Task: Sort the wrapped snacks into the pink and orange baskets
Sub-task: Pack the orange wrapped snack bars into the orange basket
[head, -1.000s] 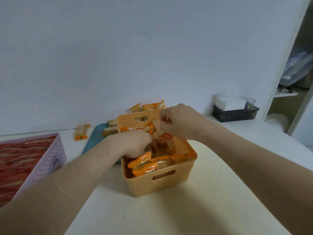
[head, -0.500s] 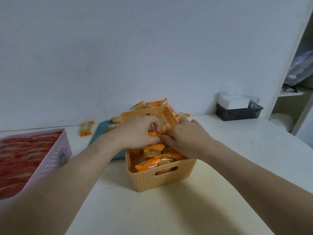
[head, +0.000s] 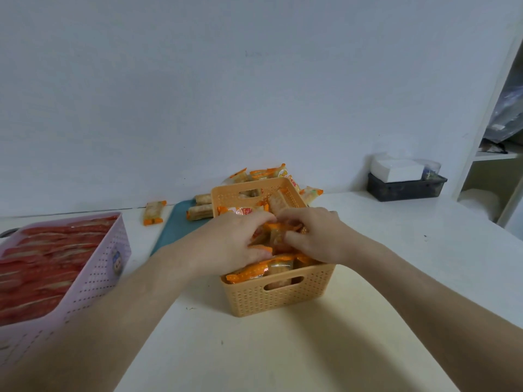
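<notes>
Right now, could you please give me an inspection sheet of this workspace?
Surface: white table, a few dark specks near the baskets.
Job's things: orange perforated plastic basket nearly full of orange-wrapped snacks; pink perforated plastic basket filled with red-wrapped snacks; loose orange packets behind the orange basket; single packet alone near the wall.
Clutter: teal flat tray with two more packets on it; dark plastic bin holding a white box.
Hands: left hand and right hand both grip orange-wrapped snacks inside the orange basket.
Cables: nothing seen.
Surroundings: plain pale wall; white shelf unit at right.
</notes>
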